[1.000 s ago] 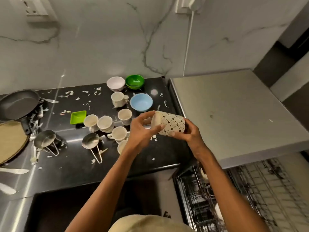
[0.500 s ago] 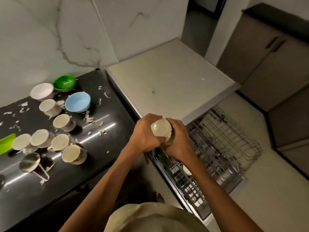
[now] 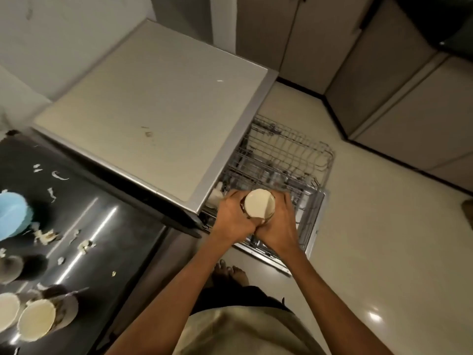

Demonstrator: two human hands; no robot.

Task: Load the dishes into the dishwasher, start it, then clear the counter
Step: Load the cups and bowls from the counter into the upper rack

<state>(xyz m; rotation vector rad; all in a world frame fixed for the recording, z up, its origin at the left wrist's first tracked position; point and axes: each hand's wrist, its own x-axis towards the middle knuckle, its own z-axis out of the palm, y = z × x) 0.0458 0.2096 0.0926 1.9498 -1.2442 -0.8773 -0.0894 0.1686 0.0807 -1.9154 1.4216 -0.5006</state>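
Two bare hands, left hand (image 3: 234, 217) and right hand (image 3: 280, 221), wrap their fingers around one cream cup (image 3: 259, 206), mouth up, held above the pulled-out wire dishwasher rack (image 3: 286, 160). The rack's outer half lies open; its near corner is hidden by the hands. On the black counter (image 3: 102, 226), a blue bowl (image 3: 12, 216) and two cups (image 3: 35, 320) are cut off at the left edge.
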